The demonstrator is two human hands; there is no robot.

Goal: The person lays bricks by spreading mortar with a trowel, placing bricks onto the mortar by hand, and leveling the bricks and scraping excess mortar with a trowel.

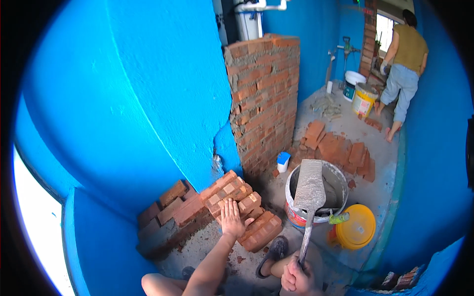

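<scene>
Right hand (pixel 295 276) closed round the trowel (pixel 310 190) handle; grey-coated blade ahead of that fist, over the bucket (pixel 294 215). Left hand (pixel 233 219) open, palm down on bricks (pixel 251 202). Uneven pressure could topple that loose pile; tilting might shed mortar. Blade hides part of bucket's inside; left palm's contact unseen.

An indoor building site — a rough mortared red-brick wall (pixel 264 98), a round mortar-smeared plastic bucket (pixel 297 217), stacked reddish clay bricks (pixel 262 231) and bare grey floor (pixel 383 172).
</scene>
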